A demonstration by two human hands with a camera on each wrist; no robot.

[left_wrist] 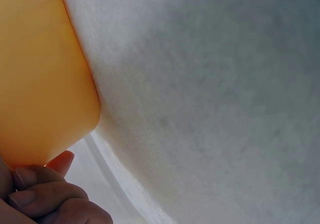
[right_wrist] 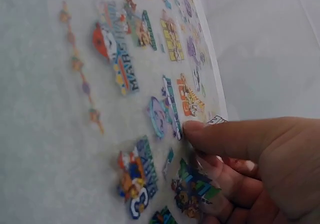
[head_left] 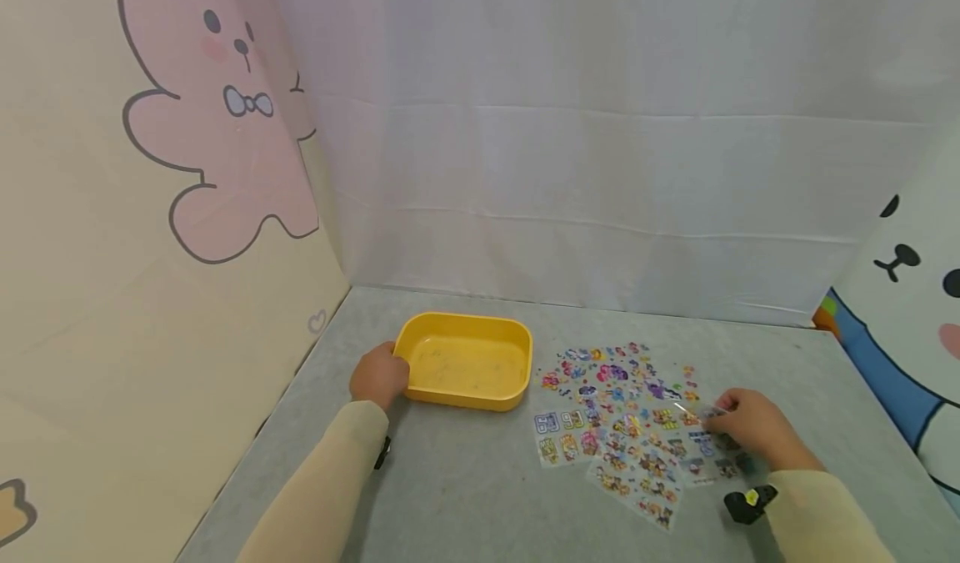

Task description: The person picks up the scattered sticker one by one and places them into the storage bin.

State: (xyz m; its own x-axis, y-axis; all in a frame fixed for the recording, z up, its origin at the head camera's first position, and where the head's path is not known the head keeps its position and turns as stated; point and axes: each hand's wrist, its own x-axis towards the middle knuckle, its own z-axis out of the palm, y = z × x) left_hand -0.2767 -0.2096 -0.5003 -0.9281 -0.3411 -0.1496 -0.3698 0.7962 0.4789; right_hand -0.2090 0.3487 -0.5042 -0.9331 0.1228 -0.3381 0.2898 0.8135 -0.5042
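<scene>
While the right hand point(head_left: 761, 431) pinches a thin, clear plastic sheet of colourful cartoon stickers point(right_wrist: 145, 119) at its edge, the sheet reaching leftward from that grip, the overlapping clear sticker sheets point(head_left: 626, 442) beside the pinch could, I'd say, cling to it and drag along. The left hand point(head_left: 378, 377) grips one end of a yellow, shallow rectangular plastic tray point(head_left: 461, 400), open side up, its long axis running from that grip toward the right hand's side; amid the overlap I can't tell the pinched sheet's long axis.
</scene>
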